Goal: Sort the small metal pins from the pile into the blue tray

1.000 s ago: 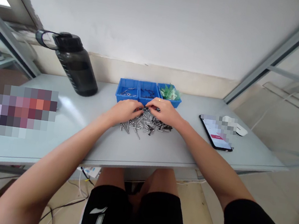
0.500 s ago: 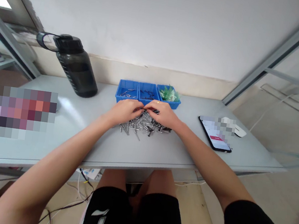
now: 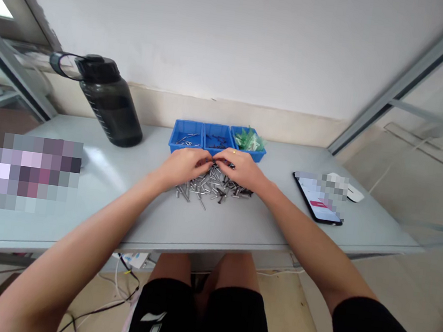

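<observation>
My left hand (image 3: 187, 166) and my right hand (image 3: 242, 167) meet over the back of a pile of small silver metal pins (image 3: 201, 186), which look like rivets. Dark screws (image 3: 221, 194) are mixed in, mostly at the right. Both hands have thumb and fingers pinched together, fingertips nearly touching; whatever lies between them is too small to make out. Just behind stand three joined blue bins: the left bin (image 3: 188, 126) holds a few silver pins, the middle bin (image 3: 217, 129) dark screws, and the right bin (image 3: 256, 155) green-and-white plastic packets (image 3: 249, 140).
A dark water bottle (image 3: 116, 111) stands at the back left. Pixelated items (image 3: 20, 169) lie at the far left. On the right are a phone (image 3: 317, 200) and a white mouse (image 3: 352, 191). The desk's front edge (image 3: 211, 245) runs above my lap.
The view has shifted slightly. Both hands stay over the pile with their fingers together, and the bins and pile look much the same.
</observation>
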`<control>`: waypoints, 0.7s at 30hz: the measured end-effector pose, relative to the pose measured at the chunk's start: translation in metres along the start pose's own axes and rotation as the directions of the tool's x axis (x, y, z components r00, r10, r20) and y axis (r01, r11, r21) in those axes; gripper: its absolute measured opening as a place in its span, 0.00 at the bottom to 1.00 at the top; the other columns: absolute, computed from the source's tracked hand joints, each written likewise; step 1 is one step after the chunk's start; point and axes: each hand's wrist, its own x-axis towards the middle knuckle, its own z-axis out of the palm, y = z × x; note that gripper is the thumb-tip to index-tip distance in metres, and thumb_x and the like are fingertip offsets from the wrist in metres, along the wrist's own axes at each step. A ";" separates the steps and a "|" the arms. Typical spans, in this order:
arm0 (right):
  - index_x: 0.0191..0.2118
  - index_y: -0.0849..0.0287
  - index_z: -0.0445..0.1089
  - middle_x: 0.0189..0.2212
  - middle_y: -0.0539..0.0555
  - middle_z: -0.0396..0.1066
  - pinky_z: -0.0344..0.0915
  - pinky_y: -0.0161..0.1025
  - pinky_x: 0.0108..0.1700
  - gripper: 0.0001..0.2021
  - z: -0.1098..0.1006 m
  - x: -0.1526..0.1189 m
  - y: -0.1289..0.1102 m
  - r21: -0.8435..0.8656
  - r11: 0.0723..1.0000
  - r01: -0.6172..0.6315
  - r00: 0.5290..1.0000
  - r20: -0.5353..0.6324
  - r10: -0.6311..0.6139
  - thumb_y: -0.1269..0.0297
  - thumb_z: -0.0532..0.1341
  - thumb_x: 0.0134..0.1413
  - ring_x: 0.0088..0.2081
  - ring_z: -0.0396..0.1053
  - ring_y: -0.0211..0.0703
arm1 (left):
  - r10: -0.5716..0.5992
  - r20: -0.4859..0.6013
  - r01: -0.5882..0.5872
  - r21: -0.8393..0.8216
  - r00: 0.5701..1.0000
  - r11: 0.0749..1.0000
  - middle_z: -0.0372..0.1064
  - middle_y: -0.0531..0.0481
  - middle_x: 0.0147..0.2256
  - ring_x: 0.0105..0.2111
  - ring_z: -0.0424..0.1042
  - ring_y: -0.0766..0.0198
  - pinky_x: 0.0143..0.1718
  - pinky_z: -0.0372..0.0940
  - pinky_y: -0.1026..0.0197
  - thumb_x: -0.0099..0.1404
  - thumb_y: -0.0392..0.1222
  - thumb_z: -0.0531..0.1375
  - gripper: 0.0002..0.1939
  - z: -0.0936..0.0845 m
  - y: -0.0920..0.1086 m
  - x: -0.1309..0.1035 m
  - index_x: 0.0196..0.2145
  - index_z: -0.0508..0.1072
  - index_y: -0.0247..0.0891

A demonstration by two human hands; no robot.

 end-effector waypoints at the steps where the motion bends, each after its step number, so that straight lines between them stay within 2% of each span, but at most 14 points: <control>1: 0.43 0.59 0.72 0.40 0.56 0.75 0.64 0.39 0.45 0.11 -0.001 0.000 0.001 -0.022 1.000 -0.016 1.000 0.005 0.016 0.67 0.54 0.62 0.41 0.71 0.42 | 0.001 -0.009 0.000 0.005 1.000 1.000 0.74 0.50 0.32 0.32 0.71 0.62 0.33 0.60 0.62 0.68 0.44 0.54 0.11 0.000 -0.001 0.000 0.38 0.74 0.39; 6: 0.43 0.58 0.72 0.39 0.56 0.74 0.64 0.40 0.45 0.11 -0.002 0.000 0.003 -0.097 0.992 -0.084 0.996 0.020 0.087 0.63 0.54 0.63 0.41 0.70 0.43 | 0.007 -0.018 -0.007 0.013 1.000 1.000 0.75 0.49 0.34 0.33 0.71 0.62 0.35 0.62 0.61 0.68 0.43 0.54 0.11 -0.001 -0.001 0.000 0.39 0.75 0.38; 11: 0.43 0.59 0.73 0.38 0.56 0.74 0.63 0.39 0.45 0.11 -0.001 0.000 0.006 -0.140 0.988 -0.068 0.996 0.045 0.075 0.64 0.54 0.63 0.41 0.70 0.44 | -0.003 -0.012 0.003 0.025 1.000 1.000 0.75 0.49 0.34 0.32 0.71 0.62 0.34 0.62 0.61 0.68 0.44 0.54 0.12 0.000 0.000 0.000 0.39 0.75 0.38; 16: 0.43 0.59 0.73 0.37 0.56 0.75 0.62 0.40 0.43 0.11 -0.001 0.001 0.004 -0.155 0.983 -0.103 0.987 0.107 0.121 0.64 0.55 0.61 0.40 0.70 0.45 | 0.012 -0.012 -0.012 0.027 1.000 1.000 0.75 0.49 0.34 0.33 0.72 0.63 0.35 0.62 0.61 0.68 0.43 0.54 0.11 0.001 -0.001 -0.001 0.40 0.75 0.38; 21: 0.42 0.59 0.74 0.36 0.55 0.75 0.61 0.39 0.42 0.11 0.001 0.000 0.005 -0.146 0.984 -0.100 0.988 0.104 0.116 0.63 0.55 0.61 0.39 0.70 0.45 | 0.011 -0.004 -0.011 0.053 1.000 0.999 0.75 0.49 0.34 0.33 0.72 0.63 0.36 0.63 0.61 0.68 0.42 0.54 0.11 0.000 -0.001 -0.001 0.40 0.75 0.38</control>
